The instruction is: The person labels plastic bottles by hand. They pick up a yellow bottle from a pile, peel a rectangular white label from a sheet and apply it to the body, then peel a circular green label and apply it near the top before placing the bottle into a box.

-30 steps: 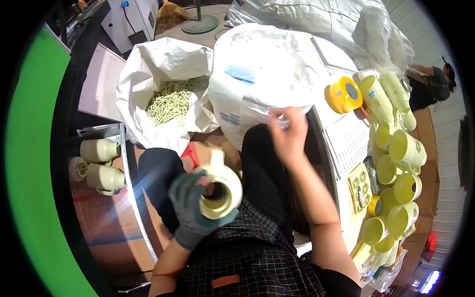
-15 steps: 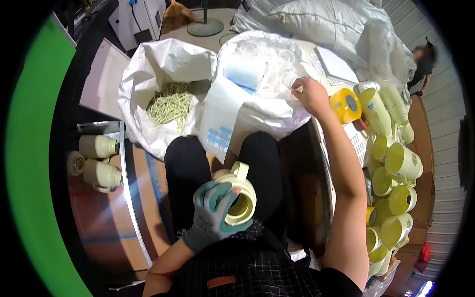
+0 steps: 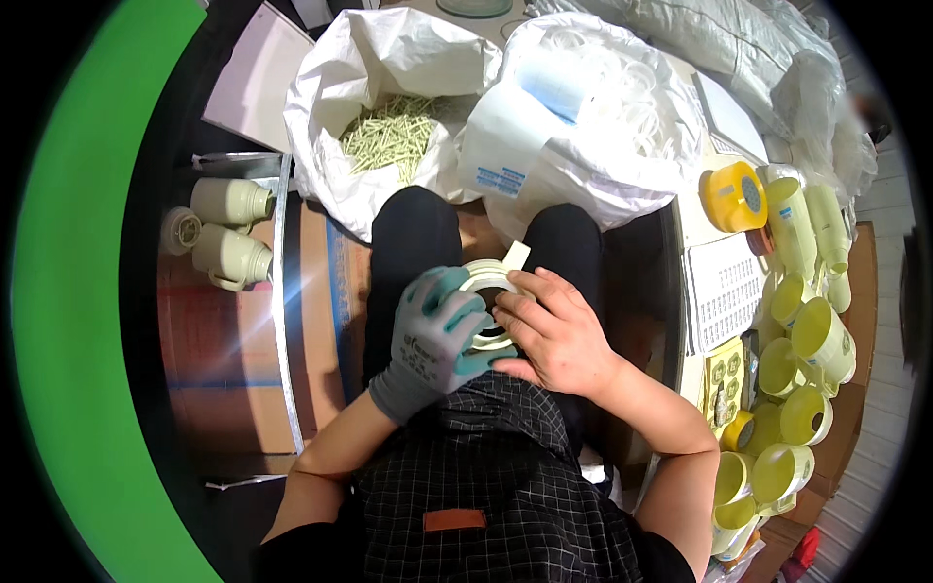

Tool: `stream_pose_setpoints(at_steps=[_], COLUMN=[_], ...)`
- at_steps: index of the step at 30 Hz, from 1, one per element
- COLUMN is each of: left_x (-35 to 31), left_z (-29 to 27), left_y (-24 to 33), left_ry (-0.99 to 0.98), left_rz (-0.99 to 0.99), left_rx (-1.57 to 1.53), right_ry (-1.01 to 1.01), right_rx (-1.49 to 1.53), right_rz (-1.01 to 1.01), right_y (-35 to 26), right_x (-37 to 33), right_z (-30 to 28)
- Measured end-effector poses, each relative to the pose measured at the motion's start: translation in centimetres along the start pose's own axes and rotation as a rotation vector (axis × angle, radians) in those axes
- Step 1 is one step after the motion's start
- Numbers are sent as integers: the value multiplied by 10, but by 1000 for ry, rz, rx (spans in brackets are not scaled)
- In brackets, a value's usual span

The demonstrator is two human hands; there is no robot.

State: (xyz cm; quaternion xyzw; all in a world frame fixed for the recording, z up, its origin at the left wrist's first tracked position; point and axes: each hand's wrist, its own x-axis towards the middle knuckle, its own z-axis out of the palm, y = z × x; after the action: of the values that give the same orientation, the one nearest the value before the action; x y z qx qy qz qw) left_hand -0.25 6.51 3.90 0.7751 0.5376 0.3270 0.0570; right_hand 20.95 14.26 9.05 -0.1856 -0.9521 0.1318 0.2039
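Between my thighs stands a pale green plastic jug [image 3: 494, 281] with a side handle, its round mouth turned up toward me. My left hand [image 3: 432, 335], in a grey and teal glove, is wrapped round the jug's left side. On the other side my bare right hand [image 3: 562, 335] rests on the rim, fingers curled over the mouth. Whether a clear ring lies under those fingers is hidden. Ahead, a white sack [image 3: 607, 185] holds many clear plastic rings [image 3: 637, 97], with a printed white sheet [image 3: 505, 146] draped over its edge.
Left of that sack, another white sack [image 3: 321, 107] holds pale green sticks [image 3: 394, 141]. Two similar jugs [image 3: 231, 255] lie in a metal-edged tray [image 3: 285, 311] at left. On the right table are yellow tape [image 3: 736, 197], a printed sheet [image 3: 719, 287] and several pale green jug bodies [image 3: 821, 335].
My right hand has come back from the sack of clear rings to the jug's mouth. The left hand still holds the jug. The view has tilted down and shifted left.
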Motion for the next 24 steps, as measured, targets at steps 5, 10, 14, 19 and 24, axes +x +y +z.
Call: stream_pose_setpoints(at_steps=[5, 10, 14, 19, 24], left_x=[8, 21, 9, 48, 72], left_z=[-15, -20, -17, -28, -24], left_y=[2, 14, 21, 28, 17], left_ry=[-114, -47, 1, -274, -224], left_rz=[59, 124, -22, -32, 149], left_rx=[52, 114, 297, 393, 289], right_ry=[-125, -2, 60, 195, 103], right_rx=[88, 19, 51, -3, 29], right_rz=[78, 128, 48, -32, 15], right_y=[-7, -4, -8, 6, 4], right_x=[-7, -21, -11, -17, -21], right_z=[7, 19, 44, 37, 43])
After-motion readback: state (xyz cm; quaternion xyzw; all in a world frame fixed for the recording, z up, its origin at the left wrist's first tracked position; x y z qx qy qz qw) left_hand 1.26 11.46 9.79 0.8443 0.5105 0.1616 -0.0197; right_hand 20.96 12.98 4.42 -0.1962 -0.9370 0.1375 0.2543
